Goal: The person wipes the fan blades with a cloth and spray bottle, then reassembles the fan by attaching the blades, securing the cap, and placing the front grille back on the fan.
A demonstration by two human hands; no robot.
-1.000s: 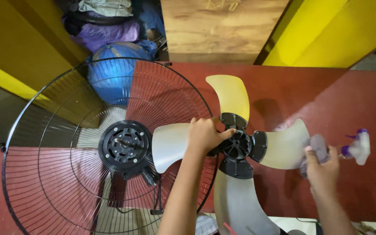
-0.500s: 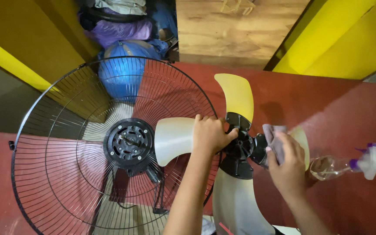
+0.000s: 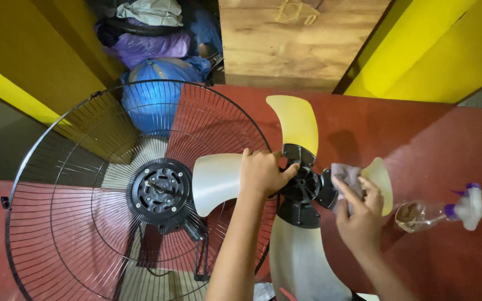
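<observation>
Fan blade (image 3: pixel 299 184): four translucent cream vanes, black hub, lying on red bench (image 3: pixel 447 139). Left hand (image 3: pixel 262 171) fingers clamped on left vane. Right hand (image 3: pixel 358 214) fingers press grey cloth (image 3: pixel 346 174) onto right vane.

I am seeing the fan blade assembly (image 3: pixel 294 184) showing as translucent, smooth plastic with a matt black plastic hub (image 3: pixel 302 187). The cloth (image 3: pixel 346 174) is looking soft, greyish and matt. The fan guard (image 3: pixel 85 184) is reading as thin black-coated metal wire. The spray bottle (image 3: pixel 436 213) is appearing clear and glossy. The red tabletop (image 3: pixel 453 145) is looking painted and slightly rough; the board (image 3: pixel 297 39) is showing bare wood grain.
</observation>
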